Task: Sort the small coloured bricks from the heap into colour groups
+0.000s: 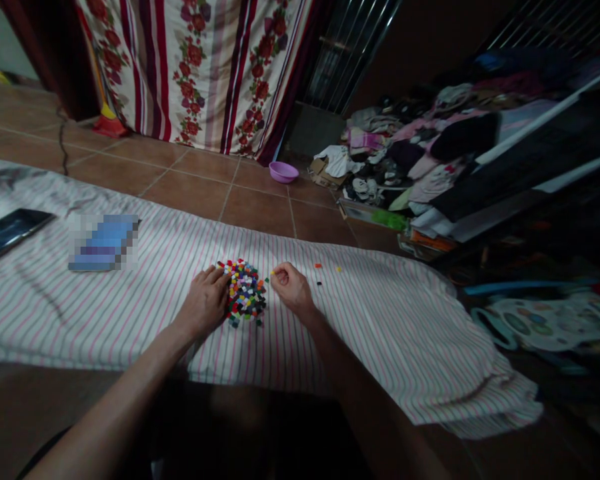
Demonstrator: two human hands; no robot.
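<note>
Blocks [245,288] lie mid cloth [380,333]. The left hand [209,293] touches them, fingers loose; the right hand [293,288] pinches a yellow block [273,272]. A phone [13,233] lies left; past the far edge sits a bowl [284,173].

A pile of small pieces [245,288] lies on a cloth [390,327] between the left hand [209,293], at its left edge, and the right hand [293,287], just beyond its right; three loose pieces [318,265] sit farther right. Two flat devices [13,231] rest at left. Behind, on the floor [195,187], a basin [284,173] stands near a curtain [180,73], left of heaped clothes [415,143].
</note>
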